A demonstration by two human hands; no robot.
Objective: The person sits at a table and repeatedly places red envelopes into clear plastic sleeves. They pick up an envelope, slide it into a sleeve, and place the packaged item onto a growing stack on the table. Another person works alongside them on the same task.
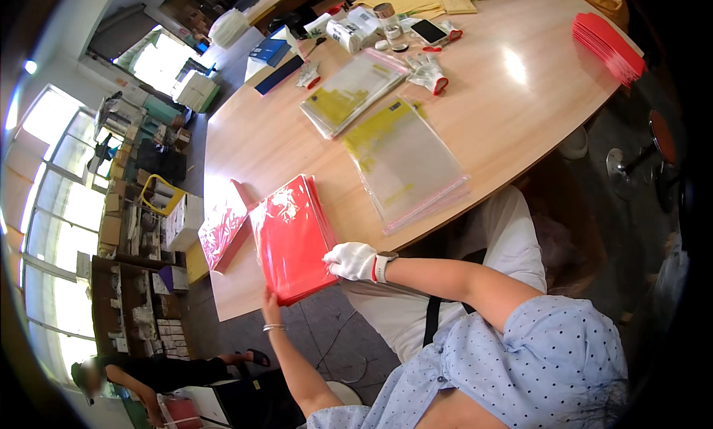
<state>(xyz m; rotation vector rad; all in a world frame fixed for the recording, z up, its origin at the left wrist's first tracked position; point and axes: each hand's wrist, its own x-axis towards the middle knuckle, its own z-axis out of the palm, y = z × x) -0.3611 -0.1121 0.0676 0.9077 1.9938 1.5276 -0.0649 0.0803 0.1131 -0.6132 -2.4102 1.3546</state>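
Observation:
At the table's near edge lies a stack of glossy red sheets in clear plastic (293, 239), part of it jutting past the edge. My left hand (272, 307), bare with a bracelet at the wrist, grips its lower left corner. On the lower right side, my right hand (353, 262) in a white glove pinches the edge of the same stack. Touching or close beside it on the left is a second shiny red stack (224, 227). To the right, a pile of clear plastic bags (405, 161) fans out, with another bag pile (355, 91) behind it.
The wooden table (512, 124) curves around me. Farther back sit white gloves (428, 72), a phone (429, 32), a jar (386, 19) and a blue box (269, 52). Red sheets (605, 46) lie at the far right. A stool (661, 137) stands beyond; another person (163, 373) is at lower left.

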